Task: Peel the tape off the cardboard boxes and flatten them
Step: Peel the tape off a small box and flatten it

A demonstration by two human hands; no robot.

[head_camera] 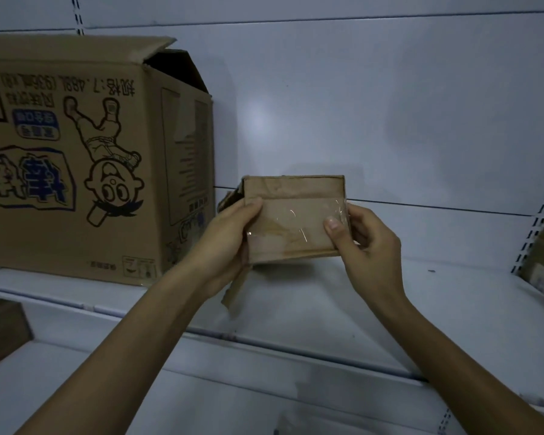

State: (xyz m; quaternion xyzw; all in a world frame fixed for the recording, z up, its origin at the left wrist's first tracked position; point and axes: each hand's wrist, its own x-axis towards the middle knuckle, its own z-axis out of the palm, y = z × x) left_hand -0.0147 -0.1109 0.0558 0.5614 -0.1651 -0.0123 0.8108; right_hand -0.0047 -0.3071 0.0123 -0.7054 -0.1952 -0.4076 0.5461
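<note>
While both hands hold it up over a smooth white shelf (390,309), a small cardboard box (296,191) shows its flat, rectangular face, creased and scuffed. A wide strip of clear tape (296,219), glossy and wrinkled, crosses that face. The left hand (230,237) has its grip clamped on the box's left edge, thumb lying on the front. The right hand (368,246) has its grip closed on the right edge, thumb pressing the tape's end. A torn flap hangs below the box. To the left, a large cardboard carton (76,158) stands on the shelf, its cartoon printing upside down, top flaps partly open.
</note>
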